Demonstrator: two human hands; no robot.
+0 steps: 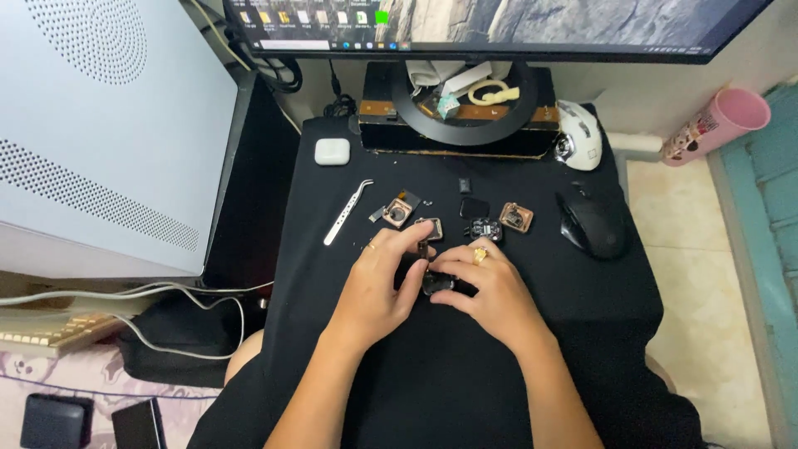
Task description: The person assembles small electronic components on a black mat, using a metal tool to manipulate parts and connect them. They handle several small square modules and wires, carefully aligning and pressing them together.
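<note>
We are pinching a small black part (435,283) mid-bench between both hands: left hand (376,287) fingers closed on it, right hand (490,291) too. Better keeping it low, gripping gently, clear of the loose modules (397,213).

Small dark part (435,283) largely hidden between both hands' fingers (416,278), kind indeterminable, monitor (499,25) cropped at top edge, tiny components (485,228) indistinct

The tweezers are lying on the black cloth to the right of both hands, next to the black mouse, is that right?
Not quite. In the head view the white tweezers lie on the black cloth to the left, above the left hand. The black mouse sits at the far right, beyond the right hand.
</note>
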